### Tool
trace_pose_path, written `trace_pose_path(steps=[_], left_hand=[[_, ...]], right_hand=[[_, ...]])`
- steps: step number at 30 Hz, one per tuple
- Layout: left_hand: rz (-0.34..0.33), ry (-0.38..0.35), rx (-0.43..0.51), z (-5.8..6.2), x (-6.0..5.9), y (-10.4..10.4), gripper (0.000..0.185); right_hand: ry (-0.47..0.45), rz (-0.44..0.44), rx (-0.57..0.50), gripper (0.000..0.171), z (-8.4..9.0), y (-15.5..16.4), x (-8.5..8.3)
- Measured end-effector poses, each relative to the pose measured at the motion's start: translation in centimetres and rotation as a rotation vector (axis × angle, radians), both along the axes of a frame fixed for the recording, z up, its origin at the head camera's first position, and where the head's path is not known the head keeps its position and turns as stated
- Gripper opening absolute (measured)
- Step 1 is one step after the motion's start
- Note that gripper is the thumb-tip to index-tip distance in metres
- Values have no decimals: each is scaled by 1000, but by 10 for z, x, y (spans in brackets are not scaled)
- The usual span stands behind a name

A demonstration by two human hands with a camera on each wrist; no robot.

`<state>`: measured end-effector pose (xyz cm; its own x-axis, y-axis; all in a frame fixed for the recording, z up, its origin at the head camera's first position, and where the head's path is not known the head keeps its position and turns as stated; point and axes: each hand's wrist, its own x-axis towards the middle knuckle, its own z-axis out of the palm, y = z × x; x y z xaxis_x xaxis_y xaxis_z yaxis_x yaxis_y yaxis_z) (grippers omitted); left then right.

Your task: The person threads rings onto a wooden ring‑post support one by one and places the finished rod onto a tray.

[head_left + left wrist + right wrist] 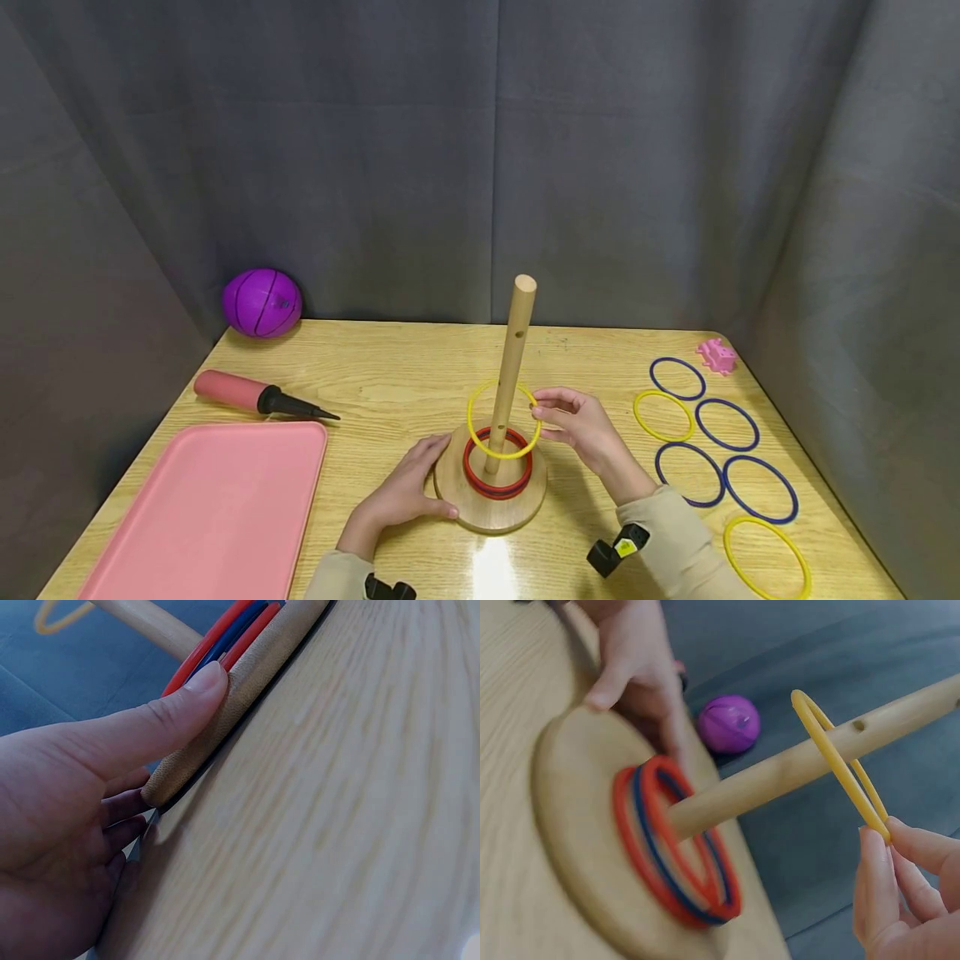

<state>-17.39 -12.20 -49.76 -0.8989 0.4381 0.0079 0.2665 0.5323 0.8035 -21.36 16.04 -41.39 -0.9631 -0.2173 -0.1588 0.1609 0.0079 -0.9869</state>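
So I've got the yellow ring [503, 420] pinched between thumb and fingertips of my right hand [581, 427], and it's already around the wooden peg [510, 367], tilted, partway down and not yet on the stack; my left hand [408, 487] has its fingers laid out on the table along the edge of the round wooden base [489, 512], thumb pressed against the rim, holding nothing; the stacked rings [497, 483] sit flat on the base around the peg, red ones with a blue one between them going by the wrist views; off to my right the loose rings [708, 437] lie flat on the table, blue and yellow, well apart from the base, with a small pink toy [717, 356] near the far right corner; on my left there's a pink tray [210, 517] close to the front edge, a pink hand pump [258, 397] with a black nozzle just behind it, and a purple ball [262, 302] in the far left corner against the curtain; nothing sits between my hands and the peg; the table [390, 375] is light wood grain, a bit glossy near me; a grey curtain [480, 150] wraps round the back and both sides.
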Motion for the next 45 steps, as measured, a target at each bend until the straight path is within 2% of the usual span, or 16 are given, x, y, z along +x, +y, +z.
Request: trace_pose_path(steps=[6, 11, 15, 28, 35, 45], left_hand=[[2, 10, 3, 0, 0, 1, 109], [2, 5, 7, 1, 0, 1, 109], [0, 3, 4, 1, 1, 1, 109], [-1, -2, 1, 1, 1, 1, 109], [-2, -4, 4, 2, 1, 1, 109], [2, -10, 11, 0, 0, 1, 109]], right_hand=[[-11, 58, 71, 38, -26, 3, -3], [-25, 108, 107, 39, -43, 5, -5], [-33, 119, 131, 36, -49, 3, -6], [-25, 89, 161, 33, -55, -3, -6], [12, 88, 223, 29, -59, 1, -9], [47, 33, 248, 36, -45, 31, -24]])
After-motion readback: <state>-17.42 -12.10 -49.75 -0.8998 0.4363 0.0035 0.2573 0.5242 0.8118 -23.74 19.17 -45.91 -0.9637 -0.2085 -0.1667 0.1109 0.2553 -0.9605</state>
